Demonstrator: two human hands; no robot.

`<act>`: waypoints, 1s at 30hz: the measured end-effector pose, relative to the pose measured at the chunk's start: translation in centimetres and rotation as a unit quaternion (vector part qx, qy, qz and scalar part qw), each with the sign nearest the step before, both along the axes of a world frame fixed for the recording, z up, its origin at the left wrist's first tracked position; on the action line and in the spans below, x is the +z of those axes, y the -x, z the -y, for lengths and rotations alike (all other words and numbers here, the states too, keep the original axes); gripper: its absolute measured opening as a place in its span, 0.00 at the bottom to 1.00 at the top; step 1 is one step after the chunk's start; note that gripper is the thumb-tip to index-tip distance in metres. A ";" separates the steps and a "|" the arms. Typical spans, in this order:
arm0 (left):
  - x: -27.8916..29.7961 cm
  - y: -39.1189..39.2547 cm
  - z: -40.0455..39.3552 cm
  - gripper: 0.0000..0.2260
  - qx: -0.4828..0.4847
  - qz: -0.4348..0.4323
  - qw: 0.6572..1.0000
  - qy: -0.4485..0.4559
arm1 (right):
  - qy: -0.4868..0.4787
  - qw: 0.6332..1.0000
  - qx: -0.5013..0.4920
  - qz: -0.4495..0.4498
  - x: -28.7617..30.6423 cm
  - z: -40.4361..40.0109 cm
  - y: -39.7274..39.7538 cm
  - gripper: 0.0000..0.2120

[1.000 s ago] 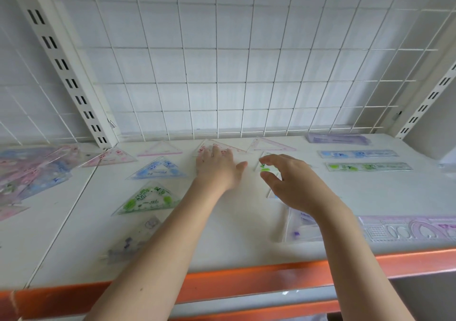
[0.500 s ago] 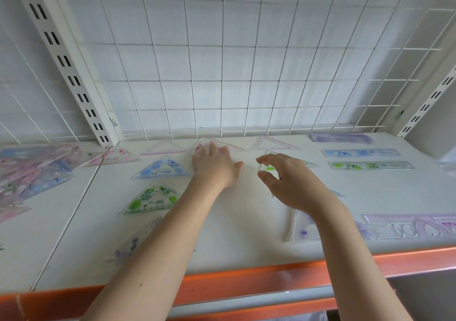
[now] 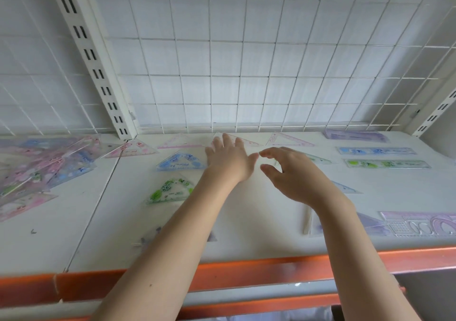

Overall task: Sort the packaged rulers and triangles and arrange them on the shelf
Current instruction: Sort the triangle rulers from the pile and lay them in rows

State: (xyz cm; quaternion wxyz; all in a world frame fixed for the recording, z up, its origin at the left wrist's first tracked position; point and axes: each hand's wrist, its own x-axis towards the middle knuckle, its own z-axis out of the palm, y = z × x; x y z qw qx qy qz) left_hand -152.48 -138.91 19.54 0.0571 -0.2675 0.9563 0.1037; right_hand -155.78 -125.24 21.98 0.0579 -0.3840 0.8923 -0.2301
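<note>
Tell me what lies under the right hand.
Under the right hand a green triangle sticks out on the shelf; the hand covers most of it, so contact cannot be judged.

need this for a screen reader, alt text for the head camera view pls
Two bare hands reach over a white shelf: the left hand lies flat on a clear triangle at the back, the right hand hovers curled beside it. Packaged triangles lie left, rulers right.

Blue triangle (image 3: 181, 162), green triangle (image 3: 170, 191), white shelf (image 3: 259, 224) with orange edge (image 3: 246, 275)
</note>
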 end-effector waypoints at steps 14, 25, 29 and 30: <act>1.8 -18.3 10.2 0.19 0.059 -0.047 0.997 0.035 | 0.007 0.994 0.103 0.028 -0.5 12.6 -10.9 0.21; -0.6 -29.5 19.4 0.17 0.136 -0.093 0.986 0.021 | -0.016 0.991 0.132 0.024 -1.4 21.3 -18.6 0.20; -0.9 -30.0 20.9 0.21 0.118 -0.122 0.985 0.027 | -0.030 0.991 0.127 0.017 -1.6 22.5 -19.0 0.20; -0.9 -30.0 21.2 0.21 0.114 -0.126 0.985 0.025 | -0.035 0.991 0.126 0.015 -1.6 22.9 -18.9 0.20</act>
